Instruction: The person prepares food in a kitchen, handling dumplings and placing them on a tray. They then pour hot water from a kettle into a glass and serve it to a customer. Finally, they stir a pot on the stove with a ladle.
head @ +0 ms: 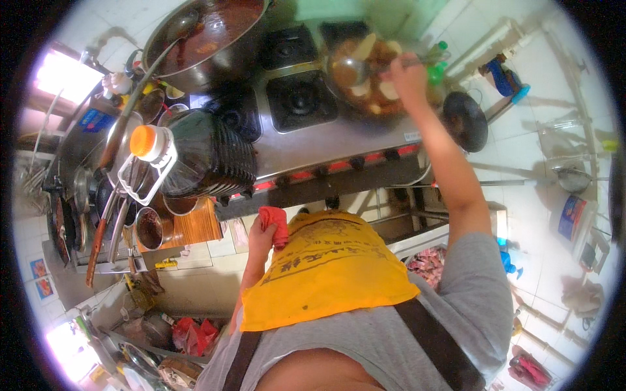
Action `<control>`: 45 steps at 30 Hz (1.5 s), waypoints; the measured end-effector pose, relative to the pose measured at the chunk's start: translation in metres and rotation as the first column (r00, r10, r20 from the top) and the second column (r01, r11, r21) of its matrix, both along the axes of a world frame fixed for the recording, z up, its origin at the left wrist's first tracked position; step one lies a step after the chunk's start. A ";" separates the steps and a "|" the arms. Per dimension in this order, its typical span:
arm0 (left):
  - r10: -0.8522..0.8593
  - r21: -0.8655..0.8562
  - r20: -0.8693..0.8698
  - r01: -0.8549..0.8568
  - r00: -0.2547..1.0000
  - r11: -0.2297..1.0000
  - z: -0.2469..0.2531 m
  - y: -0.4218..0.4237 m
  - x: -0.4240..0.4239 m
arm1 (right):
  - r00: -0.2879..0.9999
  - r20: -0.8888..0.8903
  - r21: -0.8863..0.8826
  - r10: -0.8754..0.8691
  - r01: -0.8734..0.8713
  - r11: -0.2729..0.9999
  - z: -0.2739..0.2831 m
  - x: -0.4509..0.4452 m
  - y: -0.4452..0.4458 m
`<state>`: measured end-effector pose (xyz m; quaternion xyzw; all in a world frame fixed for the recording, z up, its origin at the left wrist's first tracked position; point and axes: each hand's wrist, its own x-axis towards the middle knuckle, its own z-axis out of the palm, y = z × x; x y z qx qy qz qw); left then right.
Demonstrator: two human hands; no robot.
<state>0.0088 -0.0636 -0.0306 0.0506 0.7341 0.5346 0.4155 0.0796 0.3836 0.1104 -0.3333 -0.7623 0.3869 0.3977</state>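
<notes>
My right hand (408,78) is closed around the handle of a ladle, over a pan of brown stew (376,108) on the stove's right side. The ladle's round bowl (351,73) rests at the stew's surface, blurred by steam or motion. Large pale chunks (390,90) lie in the brown liquid; I cannot tell what food they are. Down by the yellow apron (337,259), my left hand (260,235) grips a folded red cloth (275,228). That hand is below the front edge of the steel stove (298,146).
A big pot of red broth (220,29) stands at the back left with a long-handled ladle (183,24) in it. Nearer is a large plastic jug (205,151) of dark liquid. Burner grates (301,100) lie between pot and pan. A black pan (464,121) is at the right.
</notes>
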 end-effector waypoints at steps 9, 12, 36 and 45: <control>0.025 0.019 -0.042 -0.024 0.999 1.000 -0.007 -0.006 -0.003 | 0.955 -0.295 -0.290 -0.039 -0.050 0.956 -0.003 0.004 0.011; 0.048 0.061 -0.016 -0.047 0.999 0.997 -0.011 -0.012 -0.003 | 0.963 -0.270 -0.221 -0.022 -0.040 0.974 0.017 -0.004 0.006; 0.194 0.133 0.134 -0.212 0.972 0.968 -0.009 -0.051 -0.001 | 0.840 0.085 0.789 0.537 -0.386 0.479 0.123 -0.222 -0.072; 0.158 0.136 0.119 -0.173 0.980 0.975 -0.023 -0.042 -0.013 | 0.984 -0.006 0.122 0.176 -0.174 0.977 0.154 -0.095 -0.013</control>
